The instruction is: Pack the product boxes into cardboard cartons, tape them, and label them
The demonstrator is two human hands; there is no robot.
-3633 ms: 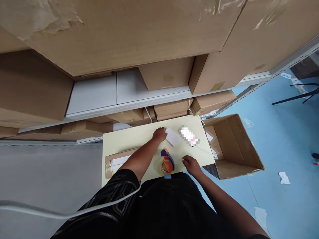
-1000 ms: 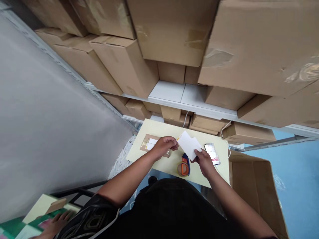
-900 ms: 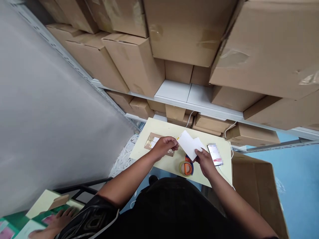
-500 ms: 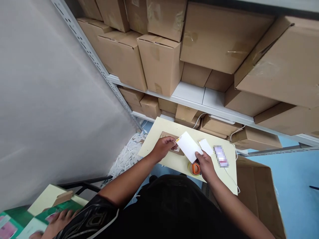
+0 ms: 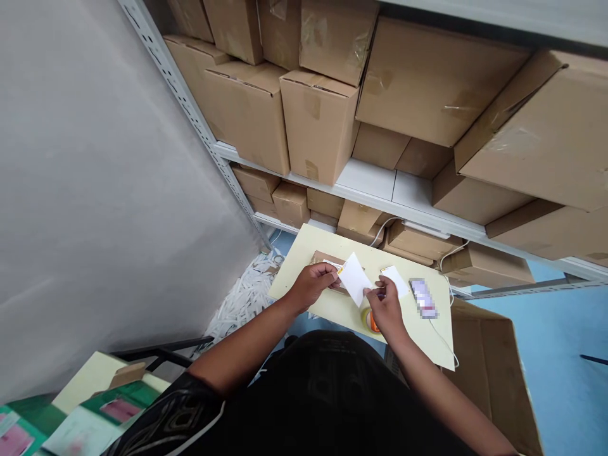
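Note:
A white sheet of paper [image 5: 355,278] with a small orange-yellow printed corner is held above the small table. My left hand [image 5: 311,286] pinches it by that left corner. At the lower right edge, my right hand [image 5: 386,310] has thumb and finger closed on the same sheet. Beneath my left hand, partly covered, lies a small brown cardboard box [image 5: 319,257] with something white on top. A roll of tape [image 5: 367,320] with an orange part rests by my right wrist. Behind my right fingers is a stack of similar white sheets [image 5: 396,280].
A blurred phone [image 5: 422,297] lies on the cream table [image 5: 294,266], with a white cable [image 5: 444,342] near its right edge. Shelves of cardboard boxes [image 5: 318,126] stand beyond. Paper strips [image 5: 232,310] litter the floor at left. Green boxes [image 5: 90,411] sit lower left.
My right hand has shifted its grip, fingers now raised beside the sheet, which looks more bent and turned. Another person's hand at the lower left has gone from view.

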